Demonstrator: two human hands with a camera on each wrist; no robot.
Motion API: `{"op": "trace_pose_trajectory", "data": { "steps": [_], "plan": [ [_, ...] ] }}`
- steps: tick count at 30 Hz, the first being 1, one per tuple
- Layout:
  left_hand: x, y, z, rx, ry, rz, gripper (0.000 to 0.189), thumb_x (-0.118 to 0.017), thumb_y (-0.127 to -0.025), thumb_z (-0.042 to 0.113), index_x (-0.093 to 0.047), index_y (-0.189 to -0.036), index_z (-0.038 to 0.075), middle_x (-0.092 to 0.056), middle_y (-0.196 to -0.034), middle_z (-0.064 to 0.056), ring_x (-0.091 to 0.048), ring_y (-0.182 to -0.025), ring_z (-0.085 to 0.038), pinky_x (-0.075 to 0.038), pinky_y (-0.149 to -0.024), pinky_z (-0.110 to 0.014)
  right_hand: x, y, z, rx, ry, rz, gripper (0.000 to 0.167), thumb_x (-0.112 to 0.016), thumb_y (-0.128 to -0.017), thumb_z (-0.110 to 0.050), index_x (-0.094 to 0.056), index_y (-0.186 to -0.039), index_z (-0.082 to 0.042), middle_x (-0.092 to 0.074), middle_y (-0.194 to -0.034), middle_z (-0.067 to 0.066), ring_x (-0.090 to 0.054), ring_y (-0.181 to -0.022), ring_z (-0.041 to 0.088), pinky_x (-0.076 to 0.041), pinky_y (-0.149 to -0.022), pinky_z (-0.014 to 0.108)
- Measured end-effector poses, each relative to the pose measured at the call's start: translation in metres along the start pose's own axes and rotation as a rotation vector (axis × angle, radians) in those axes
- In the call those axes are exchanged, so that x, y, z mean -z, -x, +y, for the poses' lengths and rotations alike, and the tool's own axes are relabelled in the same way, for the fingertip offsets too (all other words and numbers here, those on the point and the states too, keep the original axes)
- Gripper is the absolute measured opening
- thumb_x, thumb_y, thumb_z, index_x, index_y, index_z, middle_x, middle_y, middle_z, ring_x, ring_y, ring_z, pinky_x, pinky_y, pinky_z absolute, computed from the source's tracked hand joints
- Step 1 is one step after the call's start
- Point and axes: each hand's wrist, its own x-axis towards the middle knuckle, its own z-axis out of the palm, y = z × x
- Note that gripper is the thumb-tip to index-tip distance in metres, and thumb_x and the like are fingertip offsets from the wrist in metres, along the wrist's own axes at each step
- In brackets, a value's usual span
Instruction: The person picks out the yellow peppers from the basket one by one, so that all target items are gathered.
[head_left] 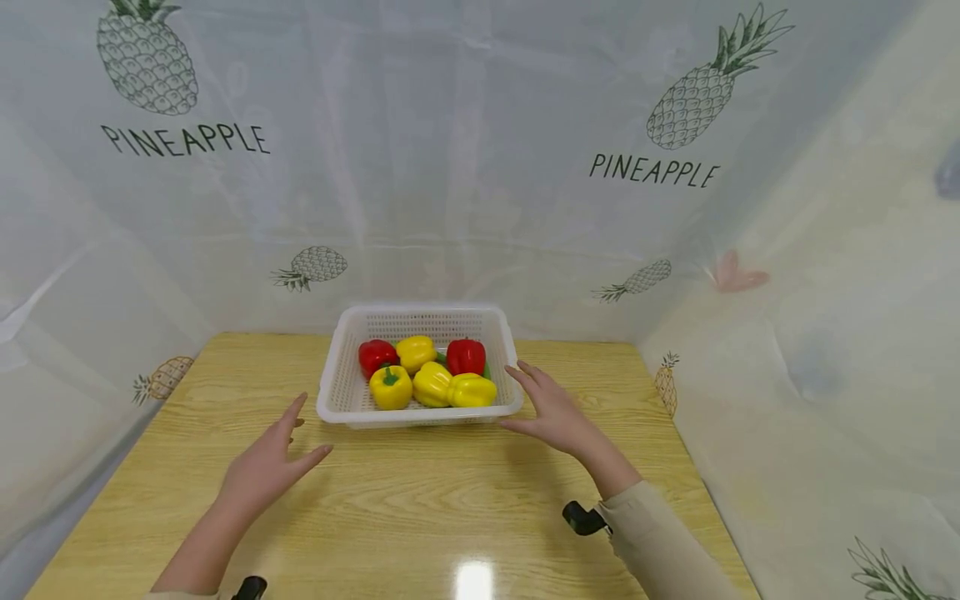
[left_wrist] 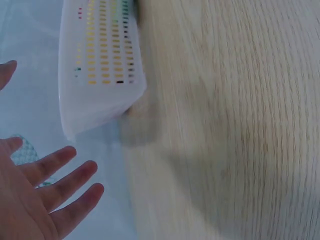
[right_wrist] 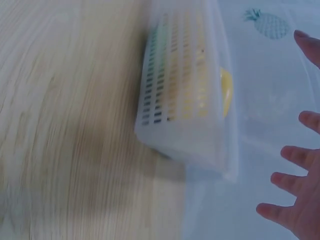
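A white plastic basket point(head_left: 420, 417) with slotted walls stands at the far side of the table. In it lie several bell peppers, among them a red pepper point(head_left: 466, 357) at the right and a yellow pepper with a green stem point(head_left: 391, 387) at the front left. My left hand point(head_left: 258, 471) hovers to the basket's near left, fingers spread and holding nothing. Off the front right corner is my right hand point(head_left: 551, 412), its fingertips close to the rim in the head view. Both wrist views show the basket's slotted wall point(left_wrist: 102, 60) apart from the spread fingers.
The wooden table point(head_left: 420, 508) extends from the basket toward me. Behind it and along both sides hang pale plastic sheets point(head_left: 450, 167) printed with pineapples. A black wrist device point(head_left: 583, 518) sits at my right sleeve, another point(head_left: 251, 588) at my left.
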Motion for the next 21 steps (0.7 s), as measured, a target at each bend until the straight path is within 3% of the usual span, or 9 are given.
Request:
{"op": "trace_pose_trajectory", "data": {
  "steps": [8, 14, 21],
  "plan": [
    [-0.015, -0.007, 0.010, 0.025, 0.178, -0.045, 0.099, -0.055, -0.088, 0.066, -0.004, -0.158, 0.018, -0.047, -0.140, -0.024, -0.054, -0.115, -0.044, -0.048, -0.080, -0.061, -0.010, -0.021, -0.014, 0.004, -0.121, -0.048, 0.081, -0.075, -0.083, -0.042, -0.039, -0.150, -0.014, -0.031, -0.155, 0.008, -0.028, -0.141, 0.032, -0.027, -0.108, 0.059],
    [-0.025, -0.011, 0.016, 0.050, 0.450, -0.042, 0.094, -0.059, -0.093, 0.053, 0.002, -0.158, 0.023, -0.046, -0.139, -0.024, -0.056, -0.113, -0.043, -0.051, -0.083, -0.055, -0.013, -0.042, -0.020, 0.037, -0.171, -0.109, 0.077, -0.074, -0.084, -0.041, -0.043, -0.147, -0.008, -0.037, -0.151, 0.010, -0.032, -0.138, 0.031, -0.029, -0.108, 0.055],
    [-0.033, -0.018, 0.023, 0.095, 0.614, -0.026, 0.091, -0.058, -0.097, 0.041, 0.007, -0.157, 0.017, -0.050, -0.133, -0.026, -0.057, -0.113, -0.041, -0.049, -0.086, -0.051, -0.019, -0.061, -0.020, -0.019, -0.200, -0.192, 0.069, -0.073, -0.088, -0.031, -0.044, -0.145, -0.005, -0.040, -0.148, 0.014, -0.036, -0.135, 0.033, -0.032, -0.108, 0.051]
  ]
}}
